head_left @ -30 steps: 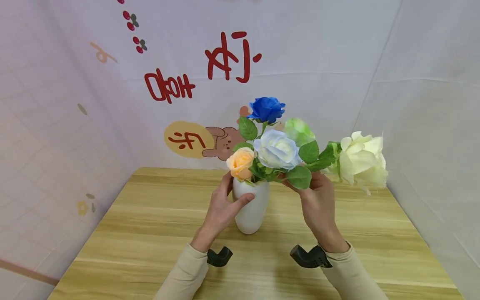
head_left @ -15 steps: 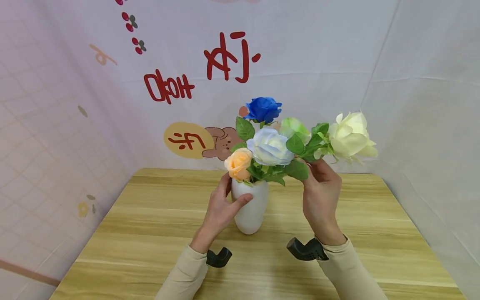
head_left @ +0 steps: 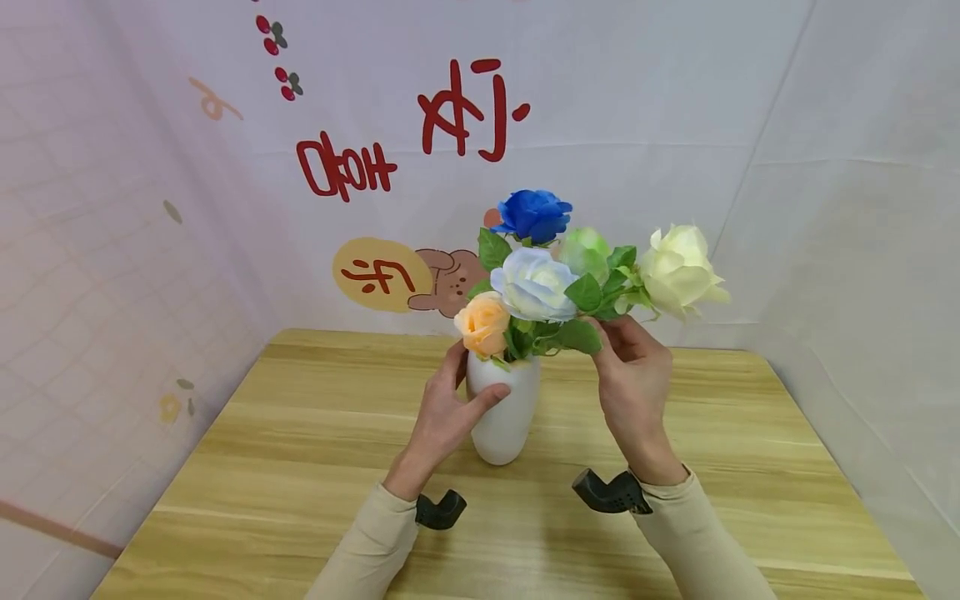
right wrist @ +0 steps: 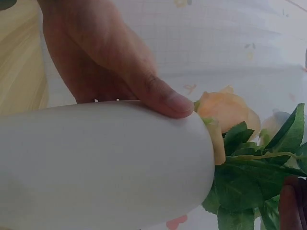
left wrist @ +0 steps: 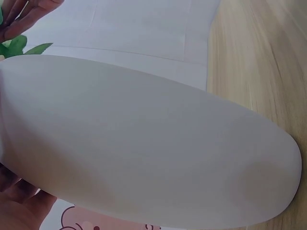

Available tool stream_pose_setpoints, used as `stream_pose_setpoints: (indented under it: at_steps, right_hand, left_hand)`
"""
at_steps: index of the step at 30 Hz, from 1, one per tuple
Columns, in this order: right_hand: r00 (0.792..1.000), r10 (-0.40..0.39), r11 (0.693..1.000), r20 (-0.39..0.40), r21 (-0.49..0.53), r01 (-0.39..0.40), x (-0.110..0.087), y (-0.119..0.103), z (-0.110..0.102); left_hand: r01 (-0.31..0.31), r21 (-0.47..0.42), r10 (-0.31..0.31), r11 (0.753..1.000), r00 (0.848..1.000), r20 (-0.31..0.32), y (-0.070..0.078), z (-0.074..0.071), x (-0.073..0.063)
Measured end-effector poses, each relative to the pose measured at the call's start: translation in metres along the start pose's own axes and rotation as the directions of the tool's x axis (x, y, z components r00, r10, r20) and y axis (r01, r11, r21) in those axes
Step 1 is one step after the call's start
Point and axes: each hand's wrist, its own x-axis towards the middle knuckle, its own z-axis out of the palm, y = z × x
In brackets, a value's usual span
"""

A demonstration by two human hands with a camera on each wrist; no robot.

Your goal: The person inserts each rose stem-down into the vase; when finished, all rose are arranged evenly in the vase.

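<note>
A white vase (head_left: 504,421) stands upright on the table. My left hand (head_left: 447,408) grips its upper part, the thumb (right wrist: 175,103) lying just below the rim in the right wrist view. From its mouth rise a blue rose (head_left: 535,215), a pale blue rose (head_left: 534,283), a peach rose (head_left: 482,325) and a green-white rose (head_left: 585,252). To the right of the mouth, my right hand (head_left: 636,387) pinches the stem of a cream rose (head_left: 678,271), which leans out to the right. Leaves hide the lower end of that stem.
The wood-grain table (head_left: 300,467) reaches back to a white printed cloth (head_left: 637,100). More cloth hangs along the left and right sides. A black wrist mount (head_left: 611,492) juts inward from the right sleeve, and a similar mount (head_left: 440,509) from the left.
My right hand has risen and the cream rose has swung up and to the left, nearer the other flowers. The left hand keeps its grip on the vase.
</note>
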Motion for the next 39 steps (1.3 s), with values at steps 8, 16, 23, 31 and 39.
stream_pose_setpoints:
  at_steps: [8,16,23,31,39]
  right_hand:
    - [0.996,0.013,0.992,0.084,-0.124,-0.002,-0.001,0.012,0.007]
    - [0.985,0.107,0.991,0.132,-0.094,-0.095,-0.004,0.02,0.009]
    - [0.981,0.146,0.989,0.124,-0.007,-0.147,-0.01,0.013,0.006]
    - [0.928,0.369,0.907,0.053,-0.237,-0.347,-0.021,0.005,-0.016]
    - [0.946,0.274,0.947,0.172,-0.218,-0.235,-0.023,0.012,-0.043]
  left_hand:
    - [0.001,-0.003,-0.001,1.0,1.0,-0.005,-0.006,0.004,0.0]
    - [-0.007,-0.001,0.007,1.0,1.0,-0.002,-0.004,0.009,0.001]
    - [-0.004,0.012,0.004,1.0,1.0,-0.011,-0.001,0.012,0.0]
    - [-0.007,0.026,0.007,1.0,1.0,0.005,0.003,0.01,-0.002]
    - [0.055,0.115,-0.058,0.992,0.998,0.017,0.005,-0.003,-0.006]
